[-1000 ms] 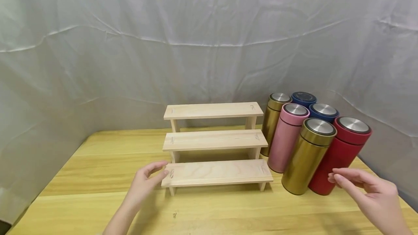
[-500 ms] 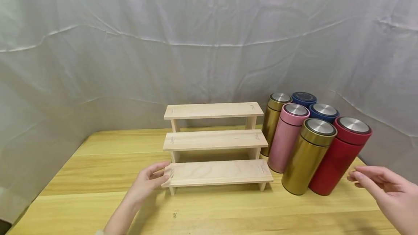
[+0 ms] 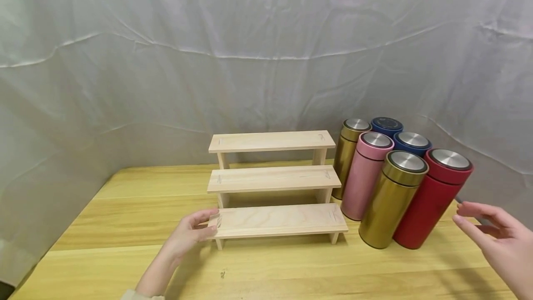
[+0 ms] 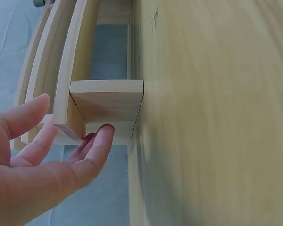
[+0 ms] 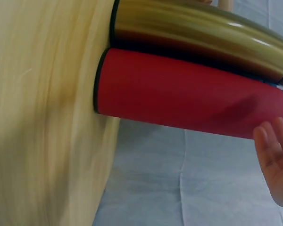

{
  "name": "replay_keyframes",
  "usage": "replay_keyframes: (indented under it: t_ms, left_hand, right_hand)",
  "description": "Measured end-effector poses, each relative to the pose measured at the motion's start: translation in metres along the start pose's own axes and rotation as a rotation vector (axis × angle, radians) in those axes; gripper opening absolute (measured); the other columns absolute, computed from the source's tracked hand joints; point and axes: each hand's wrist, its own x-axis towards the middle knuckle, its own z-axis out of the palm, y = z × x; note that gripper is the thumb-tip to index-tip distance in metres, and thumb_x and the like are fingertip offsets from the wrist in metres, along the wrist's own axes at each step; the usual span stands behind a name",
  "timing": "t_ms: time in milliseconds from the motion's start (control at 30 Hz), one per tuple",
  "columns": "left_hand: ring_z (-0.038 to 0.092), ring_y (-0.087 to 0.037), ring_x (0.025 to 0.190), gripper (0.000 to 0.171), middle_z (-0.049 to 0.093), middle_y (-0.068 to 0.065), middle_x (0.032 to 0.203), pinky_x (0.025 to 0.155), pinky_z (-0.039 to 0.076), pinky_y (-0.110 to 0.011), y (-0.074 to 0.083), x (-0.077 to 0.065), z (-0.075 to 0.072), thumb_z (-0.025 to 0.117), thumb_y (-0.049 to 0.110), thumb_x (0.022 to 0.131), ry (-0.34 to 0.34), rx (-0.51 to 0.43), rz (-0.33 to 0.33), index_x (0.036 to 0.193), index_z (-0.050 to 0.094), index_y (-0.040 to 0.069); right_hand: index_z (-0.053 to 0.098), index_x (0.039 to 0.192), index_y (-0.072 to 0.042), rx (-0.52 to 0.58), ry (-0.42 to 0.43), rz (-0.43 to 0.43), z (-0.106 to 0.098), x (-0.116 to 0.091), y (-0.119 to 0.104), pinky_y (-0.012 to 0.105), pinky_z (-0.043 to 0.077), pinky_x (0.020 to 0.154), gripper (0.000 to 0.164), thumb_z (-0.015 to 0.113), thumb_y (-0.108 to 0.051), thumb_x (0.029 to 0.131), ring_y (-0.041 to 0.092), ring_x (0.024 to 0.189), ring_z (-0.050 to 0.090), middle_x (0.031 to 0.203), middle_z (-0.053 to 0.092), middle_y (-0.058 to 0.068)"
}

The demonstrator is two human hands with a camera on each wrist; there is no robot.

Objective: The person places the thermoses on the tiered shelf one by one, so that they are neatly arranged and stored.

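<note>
A three-tier wooden display stand rests on the table. My left hand is at the left end of its lowest shelf, with thumb and fingers around that end. In the left wrist view, the fingers curl beside and below the shelf's end. My right hand is off to the right of a red vacuum flask, holding nothing. Thumb and fingers stand apart there. Beside the red flask are a gold flask and a pink flask, all upright.
Behind those stand another gold flask and two blue flasks, the blue ones largely hidden. The group is close to the stand's right end. A grey cloth hangs behind and around the wooden table.
My right hand has moved right, away from the red flask, and its thumb and fingers have spread. My left hand has shifted slightly right onto the shelf's end. Stand and flasks stay put.
</note>
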Motion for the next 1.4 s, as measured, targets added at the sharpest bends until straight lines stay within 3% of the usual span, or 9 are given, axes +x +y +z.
replay_keyframes:
  t_ms: [233,500,633,733,933,1033,1233,1400]
  left_hand:
    - [0.043,-0.032,0.108,0.048,0.040,-0.024,0.128,0.084,0.043,-0.039,-0.001,0.001,-0.002,0.060,0.008,0.083,-0.036,0.010,0.008,0.126,0.043,-0.005]
    - [0.017,-0.048,0.123,0.049,0.028,-0.026,0.137,0.092,0.027,-0.060,-0.003,0.002,-0.002,0.057,0.009,0.086,-0.101,0.002,0.030,0.128,0.039,-0.006]
    - [0.024,-0.047,0.120,0.049,0.026,-0.027,0.137,0.090,0.035,-0.054,-0.005,0.003,-0.003,0.056,0.010,0.087,-0.122,0.005,0.047,0.129,0.038,-0.007]
    - [0.029,-0.046,0.118,0.049,0.025,-0.028,0.137,0.088,0.039,-0.051,-0.005,0.003,-0.003,0.056,0.010,0.087,-0.126,0.011,0.053,0.129,0.038,-0.007]
    - [0.019,-0.048,0.122,0.047,0.025,-0.028,0.138,0.091,0.034,-0.055,-0.003,0.003,-0.002,0.056,0.008,0.086,-0.106,0.029,0.038,0.128,0.039,-0.007]
    - [0.016,-0.050,0.122,0.047,0.024,-0.029,0.138,0.089,0.035,-0.055,-0.003,0.003,-0.002,0.055,0.007,0.087,-0.120,0.037,0.043,0.128,0.038,-0.008]
    - [0.016,-0.053,0.121,0.047,0.021,-0.031,0.138,0.085,0.042,-0.049,-0.003,0.005,-0.004,0.055,0.005,0.086,-0.142,0.034,0.046,0.128,0.038,-0.009]
    - [0.027,-0.050,0.118,0.048,0.023,-0.032,0.136,0.083,0.044,-0.047,-0.002,0.006,-0.005,0.057,0.005,0.085,-0.147,0.036,0.045,0.128,0.039,-0.009]
  right_hand:
    - [0.053,0.116,-0.018,-0.046,-0.074,0.080,0.000,0.005,0.017,0.002,0.039,0.065,0.052,0.066,0.009,0.074,-0.012,0.089,0.049,0.099,0.052,-0.025]
    - [0.038,0.132,-0.020,0.012,-0.192,0.102,0.007,0.010,0.037,0.004,0.041,0.066,0.071,0.066,0.010,0.074,-0.011,0.089,0.049,0.104,0.048,-0.023]
    - [0.034,0.134,-0.021,0.031,-0.235,0.093,0.012,0.011,0.045,0.005,0.041,0.067,0.076,0.065,0.012,0.073,-0.010,0.088,0.049,0.106,0.047,-0.020]
    - [0.031,0.135,-0.020,0.023,-0.254,0.102,0.014,0.013,0.058,0.005,0.041,0.068,0.076,0.065,0.010,0.074,-0.008,0.088,0.049,0.107,0.046,-0.018]
    - [0.031,0.134,-0.019,0.055,-0.241,0.140,0.018,0.016,0.076,0.005,0.041,0.068,0.075,0.067,0.008,0.074,-0.008,0.088,0.049,0.106,0.048,-0.017]
    - [0.031,0.133,-0.023,0.005,-0.264,0.145,0.019,0.018,0.077,0.005,0.041,0.067,0.073,0.068,0.003,0.075,-0.010,0.086,0.049,0.103,0.047,-0.019]
    - [0.039,0.125,-0.025,-0.016,-0.257,0.175,0.021,0.020,0.071,0.006,0.042,0.064,0.064,0.070,-0.001,0.074,-0.010,0.082,0.051,0.098,0.050,-0.021]
    - [0.041,0.114,-0.034,-0.016,-0.241,0.199,0.022,0.020,0.053,0.005,0.042,0.061,0.059,0.071,-0.003,0.074,-0.012,0.079,0.049,0.092,0.050,-0.024]
